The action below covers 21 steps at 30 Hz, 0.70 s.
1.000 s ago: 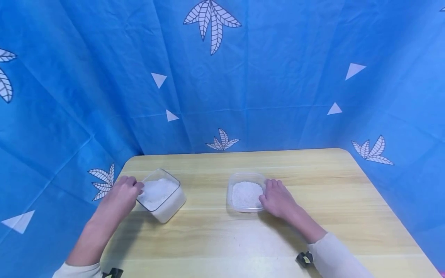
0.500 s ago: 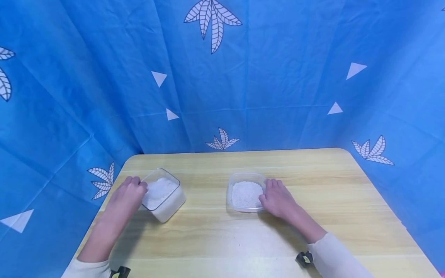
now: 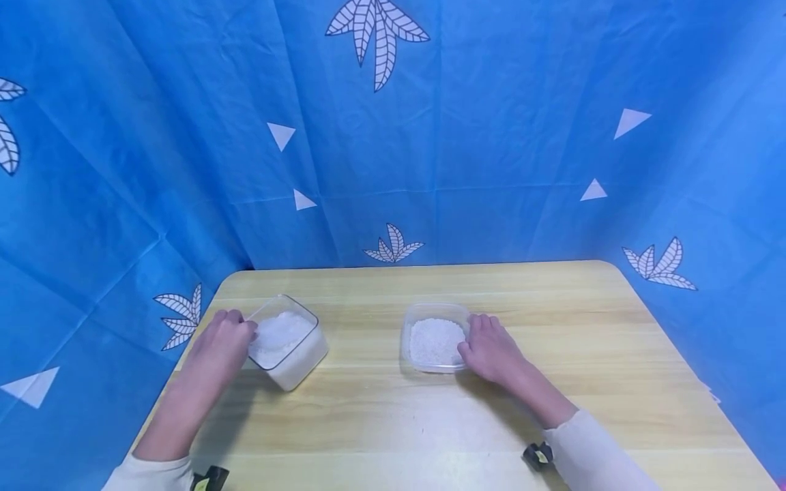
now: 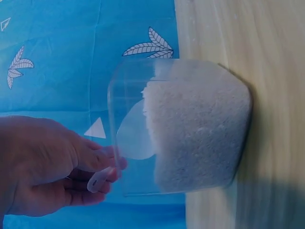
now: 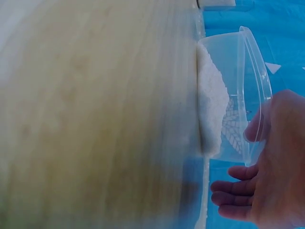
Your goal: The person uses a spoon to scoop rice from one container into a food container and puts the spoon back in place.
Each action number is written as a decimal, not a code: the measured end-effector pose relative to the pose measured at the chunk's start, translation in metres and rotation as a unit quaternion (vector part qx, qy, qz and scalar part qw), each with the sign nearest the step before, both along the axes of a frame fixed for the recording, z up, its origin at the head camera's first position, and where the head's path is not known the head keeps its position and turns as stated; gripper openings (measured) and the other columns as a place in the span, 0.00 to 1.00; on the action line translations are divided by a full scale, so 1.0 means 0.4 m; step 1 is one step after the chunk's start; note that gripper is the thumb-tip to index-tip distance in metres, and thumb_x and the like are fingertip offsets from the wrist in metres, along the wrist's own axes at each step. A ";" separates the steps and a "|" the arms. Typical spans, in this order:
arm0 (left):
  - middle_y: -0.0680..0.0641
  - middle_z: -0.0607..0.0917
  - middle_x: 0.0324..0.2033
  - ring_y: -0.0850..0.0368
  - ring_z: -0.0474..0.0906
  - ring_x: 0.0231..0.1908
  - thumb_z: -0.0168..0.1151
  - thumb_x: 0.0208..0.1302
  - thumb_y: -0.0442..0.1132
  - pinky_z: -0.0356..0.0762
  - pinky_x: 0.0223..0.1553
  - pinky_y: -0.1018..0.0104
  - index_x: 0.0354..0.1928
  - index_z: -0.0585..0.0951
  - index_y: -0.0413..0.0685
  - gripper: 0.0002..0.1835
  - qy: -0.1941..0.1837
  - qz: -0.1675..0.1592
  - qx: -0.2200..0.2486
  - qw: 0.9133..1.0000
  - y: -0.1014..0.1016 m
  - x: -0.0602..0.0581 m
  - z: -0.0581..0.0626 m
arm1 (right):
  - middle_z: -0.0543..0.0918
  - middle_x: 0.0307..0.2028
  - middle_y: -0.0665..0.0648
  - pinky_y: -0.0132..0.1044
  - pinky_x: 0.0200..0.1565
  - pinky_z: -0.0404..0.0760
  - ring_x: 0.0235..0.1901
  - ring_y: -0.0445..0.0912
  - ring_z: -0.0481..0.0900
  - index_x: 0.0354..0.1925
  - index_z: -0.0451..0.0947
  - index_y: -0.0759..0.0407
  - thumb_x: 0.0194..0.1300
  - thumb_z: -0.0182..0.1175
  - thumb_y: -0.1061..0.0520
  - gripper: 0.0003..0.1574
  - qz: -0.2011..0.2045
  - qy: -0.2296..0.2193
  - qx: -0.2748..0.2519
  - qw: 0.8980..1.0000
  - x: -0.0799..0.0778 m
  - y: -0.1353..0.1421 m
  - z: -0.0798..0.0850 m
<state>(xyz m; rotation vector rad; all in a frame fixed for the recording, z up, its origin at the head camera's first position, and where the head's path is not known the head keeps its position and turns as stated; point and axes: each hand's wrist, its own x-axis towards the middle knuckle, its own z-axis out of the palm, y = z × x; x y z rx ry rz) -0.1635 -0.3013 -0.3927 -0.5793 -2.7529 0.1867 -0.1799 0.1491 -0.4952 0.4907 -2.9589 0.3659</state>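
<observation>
Looks like scooping's the step here: left hand (image 3: 222,339) pinches a scoop (image 4: 136,136) in the bigger container (image 3: 303,361) of white grains (image 4: 198,138) at left, right hand (image 3: 491,351) grips the middle tub (image 3: 430,369) by its right rim. Next probably calls for a level lift.

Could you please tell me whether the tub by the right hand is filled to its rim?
No, the white grains lie well below the tub's rim.
</observation>
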 end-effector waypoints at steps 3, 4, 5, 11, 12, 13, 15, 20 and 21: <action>0.39 0.73 0.21 0.46 0.66 0.25 0.64 0.38 0.19 0.66 0.25 0.59 0.27 0.82 0.37 0.11 0.031 -0.027 -0.023 0.999 -0.005 -0.007 0.006 | 0.68 0.38 0.64 0.46 0.49 0.64 0.41 0.55 0.65 0.49 0.61 0.75 0.57 0.47 0.51 0.30 -0.006 -0.006 0.001 1.000 -0.002 -0.002 -0.004; 0.39 0.73 0.21 0.46 0.66 0.24 0.64 0.38 0.18 0.66 0.25 0.59 0.27 0.82 0.37 0.11 0.039 -0.037 -0.033 0.998 -0.006 -0.011 0.006 | 0.68 0.37 0.64 0.46 0.49 0.65 0.41 0.55 0.65 0.49 0.61 0.74 0.57 0.47 0.51 0.30 -0.008 -0.007 0.002 1.000 -0.003 -0.002 -0.005; 0.38 0.73 0.21 0.45 0.66 0.24 0.63 0.39 0.18 0.66 0.25 0.59 0.26 0.82 0.37 0.11 0.045 -0.047 -0.043 0.997 -0.007 -0.014 0.005 | 0.68 0.37 0.63 0.46 0.49 0.65 0.41 0.55 0.65 0.49 0.62 0.74 0.57 0.47 0.51 0.30 -0.010 -0.008 0.002 1.000 -0.004 -0.002 -0.006; 0.37 0.73 0.23 0.46 0.66 0.26 0.66 0.38 0.19 0.72 0.25 0.60 0.29 0.82 0.34 0.12 0.045 -0.060 -0.072 0.995 -0.005 -0.016 -0.006 | 0.68 0.38 0.63 0.45 0.49 0.64 0.41 0.55 0.64 0.48 0.62 0.73 0.57 0.47 0.51 0.28 -0.012 -0.011 -0.003 1.000 -0.006 0.000 -0.003; 0.37 0.73 0.23 0.46 0.66 0.26 0.66 0.38 0.19 0.72 0.25 0.60 0.29 0.81 0.34 0.12 0.046 -0.058 -0.069 0.995 -0.005 -0.015 -0.008 | 0.68 0.39 0.64 0.45 0.50 0.64 0.42 0.55 0.64 0.48 0.62 0.74 0.57 0.47 0.51 0.29 -0.012 -0.012 -0.003 1.000 -0.005 0.000 -0.002; 0.37 0.73 0.23 0.46 0.66 0.26 0.66 0.38 0.19 0.72 0.25 0.60 0.29 0.81 0.34 0.12 0.047 -0.057 -0.067 0.995 -0.006 -0.013 -0.010 | 0.68 0.39 0.64 0.45 0.50 0.64 0.43 0.55 0.64 0.49 0.62 0.74 0.57 0.47 0.51 0.30 -0.011 -0.013 -0.003 1.000 -0.005 0.000 -0.002; 0.38 0.72 0.24 0.46 0.66 0.26 0.66 0.38 0.20 0.72 0.24 0.60 0.29 0.81 0.34 0.12 0.049 -0.059 -0.062 0.995 -0.008 -0.009 -0.015 | 0.68 0.41 0.65 0.46 0.52 0.63 0.44 0.56 0.64 0.51 0.61 0.75 0.58 0.46 0.51 0.31 -0.009 -0.014 -0.002 1.000 -0.004 0.001 -0.002; 0.38 0.74 0.26 0.46 0.68 0.29 0.69 0.37 0.24 0.74 0.28 0.58 0.33 0.82 0.35 0.15 0.034 -0.057 -0.011 0.998 -0.020 0.003 -0.027 | 0.68 0.44 0.67 0.46 0.54 0.61 0.47 0.56 0.63 0.53 0.59 0.76 0.59 0.46 0.51 0.33 -0.006 -0.017 -0.001 1.000 -0.002 0.001 -0.003; 0.38 0.74 0.26 0.47 0.68 0.29 0.70 0.37 0.25 0.74 0.28 0.59 0.33 0.82 0.36 0.15 0.034 -0.057 0.003 0.998 -0.023 0.006 -0.030 | 0.67 0.44 0.67 0.46 0.54 0.60 0.47 0.56 0.63 0.53 0.59 0.77 0.59 0.45 0.51 0.33 -0.006 -0.017 -0.001 1.000 -0.002 0.001 -0.003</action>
